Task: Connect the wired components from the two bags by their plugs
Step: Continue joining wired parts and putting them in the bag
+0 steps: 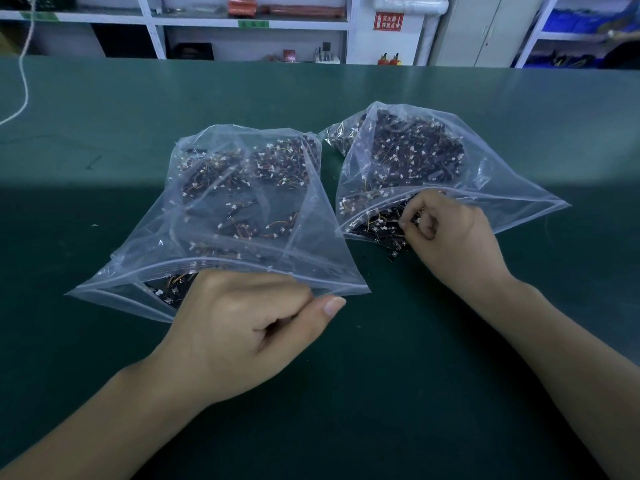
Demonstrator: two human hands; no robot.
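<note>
Left hand reaches into near bag; right hand pinches a component

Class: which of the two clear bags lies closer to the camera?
The left bag, under the left hand; the right bag lies farther back.

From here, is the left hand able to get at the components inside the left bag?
Probably yes. The left hand is already at the open mouth of the left bag, fingers tucked inside, with wired components right beside them. Nothing blocks it.
</note>
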